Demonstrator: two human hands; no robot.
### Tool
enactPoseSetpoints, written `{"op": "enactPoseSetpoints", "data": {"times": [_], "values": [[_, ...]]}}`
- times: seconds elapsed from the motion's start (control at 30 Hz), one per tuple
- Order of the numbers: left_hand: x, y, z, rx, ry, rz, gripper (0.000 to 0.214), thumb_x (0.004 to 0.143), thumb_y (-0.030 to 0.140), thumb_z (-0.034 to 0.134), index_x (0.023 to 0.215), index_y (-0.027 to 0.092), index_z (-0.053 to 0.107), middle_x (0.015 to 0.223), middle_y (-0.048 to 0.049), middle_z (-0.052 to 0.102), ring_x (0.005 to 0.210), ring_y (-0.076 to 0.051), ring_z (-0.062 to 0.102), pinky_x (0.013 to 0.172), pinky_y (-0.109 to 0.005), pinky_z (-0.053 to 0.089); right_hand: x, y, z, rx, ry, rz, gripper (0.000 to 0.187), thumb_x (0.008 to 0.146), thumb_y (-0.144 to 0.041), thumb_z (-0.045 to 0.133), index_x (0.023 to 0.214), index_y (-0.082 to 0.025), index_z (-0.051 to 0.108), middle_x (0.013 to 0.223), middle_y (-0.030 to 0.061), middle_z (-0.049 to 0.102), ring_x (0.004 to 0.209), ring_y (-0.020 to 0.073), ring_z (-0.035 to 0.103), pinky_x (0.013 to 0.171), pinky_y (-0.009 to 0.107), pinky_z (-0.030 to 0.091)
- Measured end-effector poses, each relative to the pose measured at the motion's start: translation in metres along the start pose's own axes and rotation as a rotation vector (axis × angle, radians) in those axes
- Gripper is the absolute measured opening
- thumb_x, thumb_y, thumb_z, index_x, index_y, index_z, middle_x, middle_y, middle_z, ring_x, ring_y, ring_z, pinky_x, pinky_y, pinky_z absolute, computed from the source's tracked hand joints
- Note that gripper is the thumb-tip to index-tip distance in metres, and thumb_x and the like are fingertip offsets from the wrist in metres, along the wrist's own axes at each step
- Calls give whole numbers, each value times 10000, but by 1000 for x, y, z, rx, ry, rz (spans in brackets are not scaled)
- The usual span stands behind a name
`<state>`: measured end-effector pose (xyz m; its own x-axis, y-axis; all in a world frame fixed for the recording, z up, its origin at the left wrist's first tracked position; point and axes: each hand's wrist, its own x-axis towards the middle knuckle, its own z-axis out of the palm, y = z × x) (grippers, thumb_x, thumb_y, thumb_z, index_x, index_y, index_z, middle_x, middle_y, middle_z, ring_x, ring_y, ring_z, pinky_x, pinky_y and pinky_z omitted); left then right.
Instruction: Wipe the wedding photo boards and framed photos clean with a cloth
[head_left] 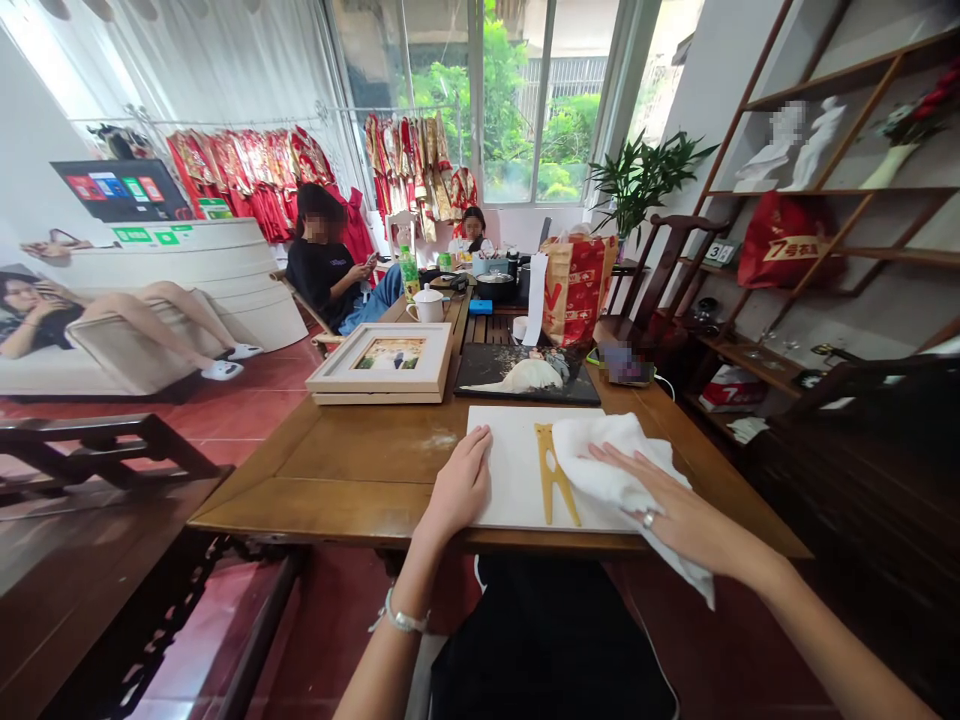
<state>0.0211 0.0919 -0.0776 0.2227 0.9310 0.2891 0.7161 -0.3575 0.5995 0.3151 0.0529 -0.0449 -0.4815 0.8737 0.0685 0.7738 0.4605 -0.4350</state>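
A flat white board point(512, 470) lies at the near edge of the wooden table point(360, 470), with a yellow-gold stand piece point(553, 475) on it. My left hand point(459, 485) rests flat on the board's left edge, fingers stretched out. My right hand point(667, 510), a ring on one finger, presses flat on a white cloth point(607, 465) that covers the board's right part and hangs over the table edge.
Farther up the table lie a pale wooden picture frame point(386, 362), a dark picture panel point(525, 375), a white teapot point(428, 303) and a red bag point(576, 285). Two people sit at the far end. A dark chair point(97, 450) stands left, shelves point(810, 200) right.
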Motion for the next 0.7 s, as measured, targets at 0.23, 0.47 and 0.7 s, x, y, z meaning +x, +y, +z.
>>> {"op": "enactPoseSetpoints", "data": {"times": [0.23,0.47,0.7], "values": [[1,-1,0,5,-3,5,434,869,133,340,1276,171,487,1412,-71,434,1336,-178,351,1124,-383,293,79,18,-6,-98,41,161,599,881,-368,368,1441,-190,252,1490,62,255,1369,271,116,1114,518,157],[0,0,-1,-4,5,-7,425,878,142,337,1273,184,489,1411,-63,436,1333,-176,358,1119,-387,302,62,-13,13,-33,77,-84,701,777,-134,385,1447,-255,215,1495,-7,255,1381,199,125,1133,492,89],[1,0,1,0,8,-3,424,874,142,340,1268,182,492,1406,-67,442,1331,-179,360,1119,-387,302,-24,-40,8,95,-104,-123,733,804,-130,401,1441,-388,147,1511,-90,155,1381,224,83,1126,507,79]]}}
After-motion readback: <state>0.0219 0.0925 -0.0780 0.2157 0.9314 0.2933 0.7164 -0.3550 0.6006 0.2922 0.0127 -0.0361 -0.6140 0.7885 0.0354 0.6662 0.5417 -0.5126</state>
